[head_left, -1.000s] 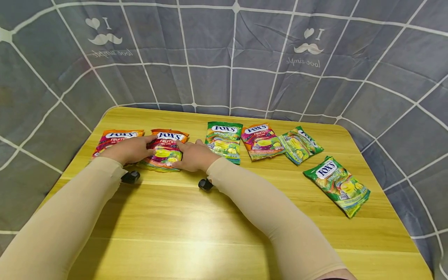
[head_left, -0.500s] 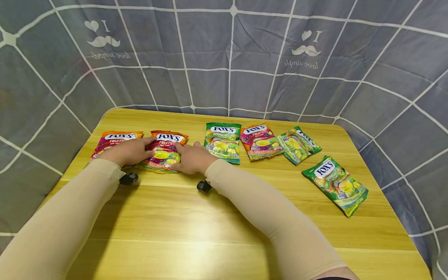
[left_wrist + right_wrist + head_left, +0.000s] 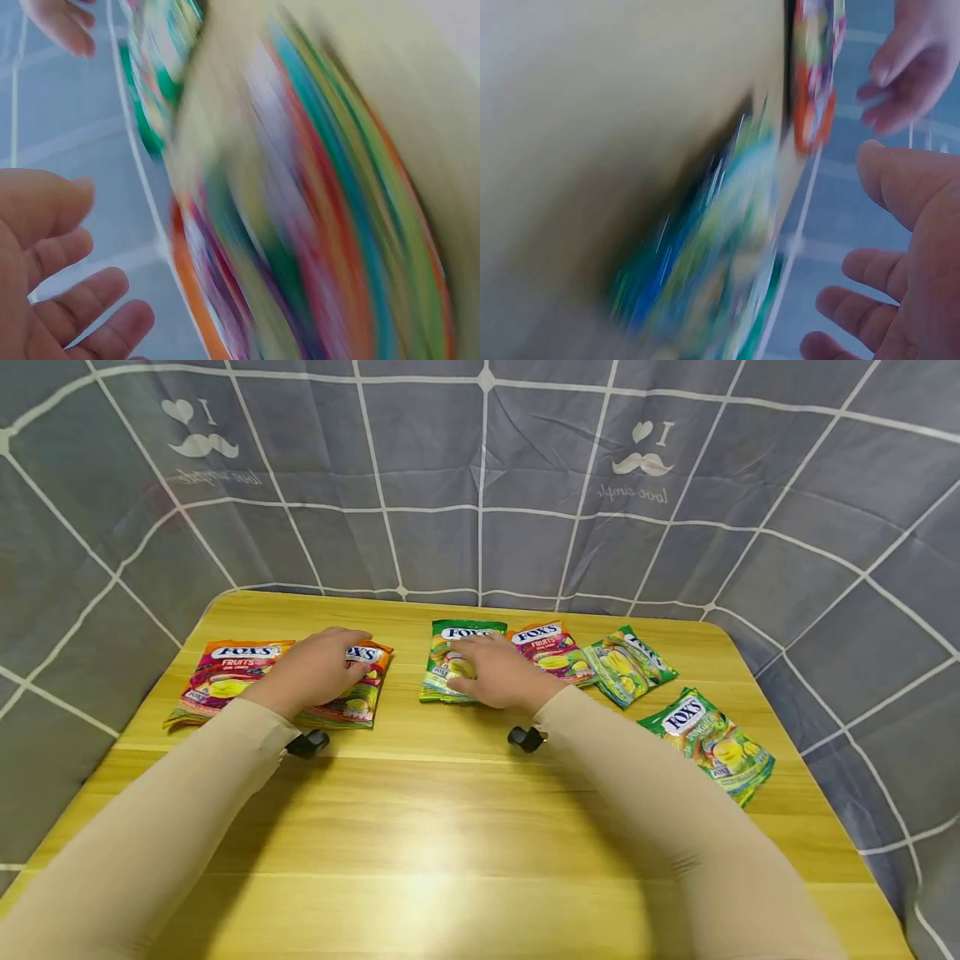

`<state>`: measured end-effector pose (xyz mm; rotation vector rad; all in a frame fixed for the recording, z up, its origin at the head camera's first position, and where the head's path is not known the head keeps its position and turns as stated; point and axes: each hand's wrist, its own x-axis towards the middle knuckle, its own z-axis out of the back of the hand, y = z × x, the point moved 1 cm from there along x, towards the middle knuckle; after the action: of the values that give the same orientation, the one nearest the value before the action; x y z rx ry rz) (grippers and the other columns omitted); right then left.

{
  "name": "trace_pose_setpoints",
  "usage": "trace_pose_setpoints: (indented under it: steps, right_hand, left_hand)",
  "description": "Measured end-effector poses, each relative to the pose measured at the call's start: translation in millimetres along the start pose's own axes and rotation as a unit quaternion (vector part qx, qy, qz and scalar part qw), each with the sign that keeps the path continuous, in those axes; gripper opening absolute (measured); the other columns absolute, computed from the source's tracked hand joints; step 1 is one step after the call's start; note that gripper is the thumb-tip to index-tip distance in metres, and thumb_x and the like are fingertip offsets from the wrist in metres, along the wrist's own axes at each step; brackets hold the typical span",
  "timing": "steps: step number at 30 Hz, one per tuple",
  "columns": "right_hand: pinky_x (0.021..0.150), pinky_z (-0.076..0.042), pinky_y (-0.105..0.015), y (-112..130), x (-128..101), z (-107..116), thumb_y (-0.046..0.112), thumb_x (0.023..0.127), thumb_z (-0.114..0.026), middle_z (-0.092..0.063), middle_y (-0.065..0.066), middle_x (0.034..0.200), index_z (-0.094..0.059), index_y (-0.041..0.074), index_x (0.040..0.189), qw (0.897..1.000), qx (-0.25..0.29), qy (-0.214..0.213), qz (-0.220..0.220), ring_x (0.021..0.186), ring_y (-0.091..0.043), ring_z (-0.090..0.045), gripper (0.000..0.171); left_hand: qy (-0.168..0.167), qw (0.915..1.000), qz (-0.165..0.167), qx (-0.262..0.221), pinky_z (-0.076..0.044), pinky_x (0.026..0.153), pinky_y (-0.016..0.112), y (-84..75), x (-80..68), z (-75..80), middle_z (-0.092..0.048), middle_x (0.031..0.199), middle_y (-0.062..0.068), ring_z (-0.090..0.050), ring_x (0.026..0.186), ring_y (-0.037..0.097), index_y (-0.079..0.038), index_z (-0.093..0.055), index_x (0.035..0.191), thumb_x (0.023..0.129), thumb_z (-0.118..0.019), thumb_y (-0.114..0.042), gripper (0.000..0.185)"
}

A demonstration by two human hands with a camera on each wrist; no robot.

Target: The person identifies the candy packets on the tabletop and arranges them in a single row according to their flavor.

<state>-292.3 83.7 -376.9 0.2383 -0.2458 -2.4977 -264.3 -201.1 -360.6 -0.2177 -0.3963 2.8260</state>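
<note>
Several Fox's candy packets lie in a row on the yellow wooden table [image 3: 450,827]. My left hand [image 3: 326,658] lies with relaxed fingers over the second orange fruits packet [image 3: 358,700]; the wrist view shows its fingers [image 3: 82,307] spread beside that blurred packet [image 3: 300,255]. My right hand [image 3: 491,670] hovers flat over the green packet [image 3: 441,667] in the middle, covering its right half. The right wrist view shows its fingers [image 3: 900,292] loose beside a blurred green packet [image 3: 712,285]. Neither hand grips anything.
An orange-pink packet [image 3: 225,672] lies far left. A pink packet [image 3: 546,645] and a green one [image 3: 628,664] lie right of my right hand, another green packet [image 3: 708,743] near the right edge. Grey checked cloth [image 3: 480,485] hangs behind.
My right hand has left the orange packet and moved right to the green packet. My left hand slid further onto the orange packet.
</note>
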Motion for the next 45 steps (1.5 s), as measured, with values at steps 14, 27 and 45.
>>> trace_pose_setpoints:
  steps: [14,27,45]
  right_hand:
    - [0.131,-0.018,-0.059,-140.2,-73.9,9.8,0.040,0.110,-0.052,-0.033,-0.023,0.170,-0.032,0.003,0.165,0.981,0.057,0.001,-0.188,0.159,-0.046,-0.024,0.069]
    - [0.130,-0.022,-0.057,-149.2,-83.0,3.7,0.040,0.109,-0.053,-0.043,-0.019,0.166,-0.030,0.008,0.167,0.982,0.061,-0.004,-0.178,0.156,-0.046,-0.031,0.070]
    - [0.127,-0.012,-0.070,-149.5,-73.8,5.5,0.038,0.106,-0.054,-0.032,-0.014,0.172,-0.017,0.024,0.171,0.974,0.073,0.048,-0.207,0.160,-0.051,-0.017,0.075]
  left_hand:
    - [0.044,0.9851,-0.078,-0.147,-0.042,0.121,0.054,-137.8,51.6,-56.3,-0.059,0.153,0.014,-0.058,0.140,0.035,-0.015,-0.036,0.165,0.106,-0.061,-0.040,0.068]
    - [0.063,0.9887,-0.005,-0.136,-0.040,0.123,0.048,-203.7,85.8,-93.2,-0.049,0.160,0.019,-0.052,0.144,0.034,-0.002,-0.029,0.165,0.103,-0.062,-0.046,0.083]
    - [0.080,0.9889,-0.009,-0.126,-0.037,0.126,0.049,-208.0,100.2,-100.2,-0.045,0.164,0.018,-0.047,0.150,0.036,-0.004,-0.027,0.166,0.101,-0.070,-0.039,0.086]
